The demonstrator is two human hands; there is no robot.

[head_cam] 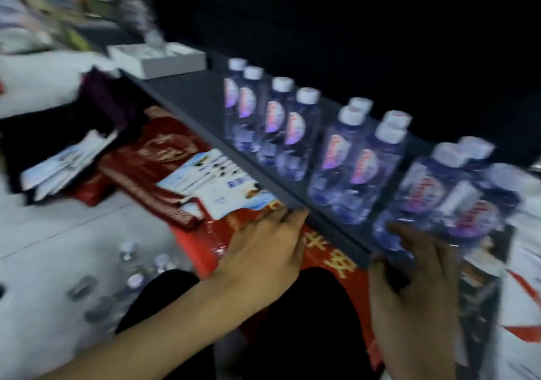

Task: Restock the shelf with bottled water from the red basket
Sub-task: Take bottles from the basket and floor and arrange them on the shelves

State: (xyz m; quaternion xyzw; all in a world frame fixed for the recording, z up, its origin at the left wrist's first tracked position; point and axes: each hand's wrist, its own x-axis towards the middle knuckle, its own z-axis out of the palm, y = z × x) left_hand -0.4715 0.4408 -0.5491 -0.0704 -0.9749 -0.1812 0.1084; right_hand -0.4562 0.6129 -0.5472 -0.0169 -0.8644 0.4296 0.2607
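The right hand [415, 286] is clamped on the nearest bottles [433, 201] at the dark shelf [187, 92] edge; the left hand [263, 251], fingers spread, touches that edge; roughly eleven white-capped bottles stand there, blurred; a white box [164, 57] sits farthest.

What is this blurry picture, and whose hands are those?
The picture comes from a camera worn on a person's head, looking down, so you see that person's own two hands. No robot here. In front is a dark shelf with a row of water bottles standing on it, all with white caps. The right hand is at the nearest bottle by the shelf edge; the blur hides whether it grips. The left hand rests flat near the shelf's front edge, holding nothing. A white box sits at the far end. More bottles wait lower left.
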